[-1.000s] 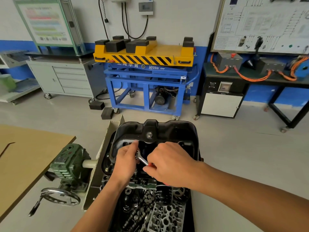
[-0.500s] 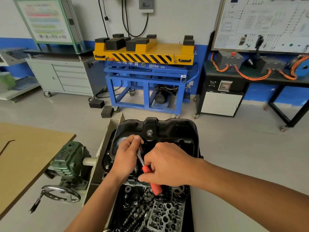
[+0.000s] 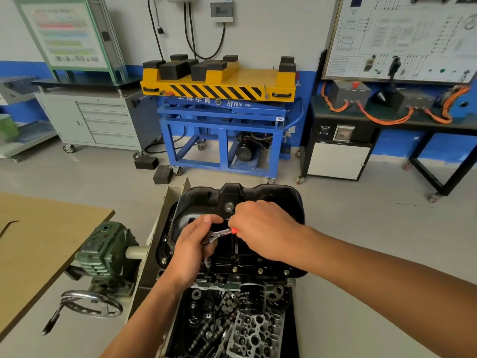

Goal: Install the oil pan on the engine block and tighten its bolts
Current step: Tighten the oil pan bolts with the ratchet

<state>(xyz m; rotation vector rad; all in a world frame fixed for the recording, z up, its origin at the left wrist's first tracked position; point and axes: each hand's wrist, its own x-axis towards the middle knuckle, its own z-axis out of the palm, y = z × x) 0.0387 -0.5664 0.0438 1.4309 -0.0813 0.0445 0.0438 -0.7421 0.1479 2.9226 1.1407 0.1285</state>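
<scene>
A black oil pan (image 3: 271, 200) lies on the engine block (image 3: 232, 319), which is mounted on a stand in front of me. A ratchet wrench (image 3: 219, 234) with a red handle stands on a socket over a bolt (image 3: 207, 262) on the pan's near flange. My left hand (image 3: 192, 244) holds the ratchet's head and steadies the socket. My right hand (image 3: 263, 228) grips the red handle, which points to the right. Further bolts (image 3: 260, 270) sit along the near flange. The handle's end is hidden inside my right hand.
The engine stand's green gearbox (image 3: 103, 249) and chrome handwheel (image 3: 90, 303) are at the left, beside a wooden table (image 3: 38, 241). A black oil filter (image 3: 251, 298) hangs below the pan. A blue and yellow lift cart (image 3: 219, 112) and cabinets stand behind.
My right hand has swung the ratchet handle counter-clockwise, from pointing towards me to pointing right and away. My left hand has stayed on the ratchet head.
</scene>
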